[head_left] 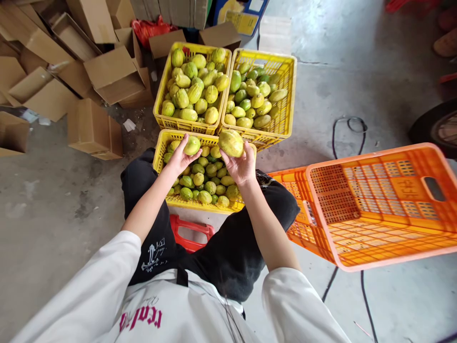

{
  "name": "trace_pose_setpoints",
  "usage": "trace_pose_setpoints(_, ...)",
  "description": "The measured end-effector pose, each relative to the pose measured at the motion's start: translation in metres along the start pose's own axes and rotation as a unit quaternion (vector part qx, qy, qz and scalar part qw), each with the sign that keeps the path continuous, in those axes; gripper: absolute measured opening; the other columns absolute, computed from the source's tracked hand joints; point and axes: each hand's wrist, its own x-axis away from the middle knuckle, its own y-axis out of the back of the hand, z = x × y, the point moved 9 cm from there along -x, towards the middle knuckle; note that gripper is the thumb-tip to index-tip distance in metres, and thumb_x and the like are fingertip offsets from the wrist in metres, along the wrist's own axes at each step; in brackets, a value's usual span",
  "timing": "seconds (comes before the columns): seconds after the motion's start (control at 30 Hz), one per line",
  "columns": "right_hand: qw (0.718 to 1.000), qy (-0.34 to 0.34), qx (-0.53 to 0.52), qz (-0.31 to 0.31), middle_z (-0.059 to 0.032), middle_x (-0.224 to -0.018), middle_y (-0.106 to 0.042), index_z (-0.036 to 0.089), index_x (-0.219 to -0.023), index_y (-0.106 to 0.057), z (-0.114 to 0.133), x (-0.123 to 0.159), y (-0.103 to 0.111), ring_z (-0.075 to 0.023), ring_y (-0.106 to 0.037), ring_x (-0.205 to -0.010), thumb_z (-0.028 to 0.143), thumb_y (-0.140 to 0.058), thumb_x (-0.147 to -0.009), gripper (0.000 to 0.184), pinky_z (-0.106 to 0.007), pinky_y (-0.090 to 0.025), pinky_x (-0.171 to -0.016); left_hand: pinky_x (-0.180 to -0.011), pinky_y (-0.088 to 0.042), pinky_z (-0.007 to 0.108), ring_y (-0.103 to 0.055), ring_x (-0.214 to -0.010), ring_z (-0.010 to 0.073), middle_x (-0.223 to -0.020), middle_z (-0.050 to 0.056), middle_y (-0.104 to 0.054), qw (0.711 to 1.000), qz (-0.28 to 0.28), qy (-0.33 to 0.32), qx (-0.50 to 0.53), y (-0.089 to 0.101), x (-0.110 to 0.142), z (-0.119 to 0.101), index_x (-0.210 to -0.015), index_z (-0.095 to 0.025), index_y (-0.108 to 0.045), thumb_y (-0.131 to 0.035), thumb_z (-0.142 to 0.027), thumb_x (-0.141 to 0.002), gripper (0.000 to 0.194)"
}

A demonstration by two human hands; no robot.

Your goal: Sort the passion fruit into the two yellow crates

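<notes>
My left hand [181, 155] is closed round a small greenish-yellow lemon [192, 146]. A much larger, bumpy yellow lemon [231, 143] sits in my right hand [242, 166], with the fingers and thumb cupped about it. Both hands are raised over the near yellow crate [200, 206], which stands between my knees. Smaller green and yellow lemons [205, 197] fill this crate. Behind it, the back left yellow crate [185, 126] is heaped with big, ridged lemons [194, 93]. Medium, mostly smooth lemons [264, 107] lie in the back right yellow crate [294, 90].
Orange crates [389, 209] lie on their sides at the right, near a black cable [333, 138] and a wheel [437, 126]. Open cardboard boxes [112, 76] are piled at the upper left. A red plastic stool [191, 245] shows between my legs.
</notes>
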Motion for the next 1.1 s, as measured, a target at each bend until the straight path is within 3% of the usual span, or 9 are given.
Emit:
trace_pose_setpoints(0.2, 0.999, 0.010, 0.034, 0.016, 0.0023, -0.118, -0.078, 0.033, -0.120, -0.068, 0.000, -0.003, 0.003, -0.0227, -0.070, -0.125, 0.048, -0.071, -0.090, 0.034, -0.039, -0.067, -0.093, -0.095, -0.062, 0.035, -0.074, -0.101, 0.0212, -0.096, 0.005, -0.077, 1.000, 0.019, 0.012, 0.014, -0.005, 0.004, 0.000, -0.112, -0.024, -0.071, -0.063, -0.043, -0.094, 0.028)
trace_pose_setpoints(0.43, 0.991, 0.051, 0.109, 0.056, 0.0030, -0.136, -0.071, 0.037, -0.128, -0.068, 0.008, -0.004, -0.004, -0.0290, -0.056, -0.142, 0.063, -0.072, -0.084, 0.051, -0.049, -0.058, -0.109, -0.107, -0.056, 0.049, -0.068, -0.125, 0.0274, -0.120, 0.010, -0.076, 0.996, 0.058, 0.020, 0.072, -0.021, 0.018, -0.003, -0.131, -0.017, -0.062, -0.038, -0.024, -0.099, 0.041)
trace_pose_setpoints(0.57, 0.987, 0.052, 0.135, 0.076, 0.0032, -0.138, -0.070, 0.039, -0.128, -0.067, 0.009, -0.004, -0.005, -0.0306, -0.053, -0.144, 0.064, -0.073, -0.081, 0.053, -0.051, -0.057, -0.109, -0.099, -0.062, 0.042, -0.066, -0.128, 0.0307, -0.124, 0.012, -0.075, 0.993, 0.086, 0.045, 0.073, -0.026, 0.020, 0.002, -0.132, -0.017, -0.062, -0.046, -0.022, -0.100, 0.036)
trace_pose_setpoints(0.7, 0.987, 0.042, 0.141, 0.071, 0.0022, -0.136, -0.070, 0.037, -0.125, -0.067, 0.007, -0.004, -0.003, -0.0302, -0.055, -0.142, 0.064, -0.073, -0.080, 0.052, -0.051, -0.057, -0.108, -0.091, -0.064, 0.032, -0.070, -0.123, 0.0301, -0.121, 0.011, -0.076, 0.995, 0.085, 0.027, 0.053, -0.021, 0.015, 0.000, -0.128, -0.017, -0.064, -0.058, -0.020, -0.097, 0.033)
trace_pose_setpoints(0.93, 0.988, 0.034, 0.142, 0.041, -0.0015, -0.124, -0.075, 0.034, -0.113, -0.068, 0.007, -0.002, -0.001, -0.0300, -0.061, -0.136, 0.066, -0.072, -0.079, 0.047, -0.050, -0.059, -0.106, -0.094, -0.064, 0.038, -0.078, -0.100, 0.0248, -0.103, 0.007, -0.078, 0.998, 0.055, 0.017, 0.015, -0.009, 0.008, 0.004, -0.123, -0.021, -0.068, -0.069, -0.041, -0.092, 0.037)
trace_pose_setpoints(1.1, 0.991, 0.035, 0.115, 0.053, -0.0004, -0.121, -0.076, 0.032, -0.111, -0.069, 0.009, -0.001, -0.005, -0.0294, -0.063, -0.134, 0.058, -0.073, -0.079, 0.042, -0.049, -0.059, -0.106, -0.085, -0.065, 0.032, -0.076, -0.080, 0.0177, -0.093, 0.005, -0.076, 0.998, 0.059, 0.011, -0.011, -0.013, 0.012, 0.001, -0.118, -0.020, -0.072, -0.068, -0.047, -0.092, 0.037)
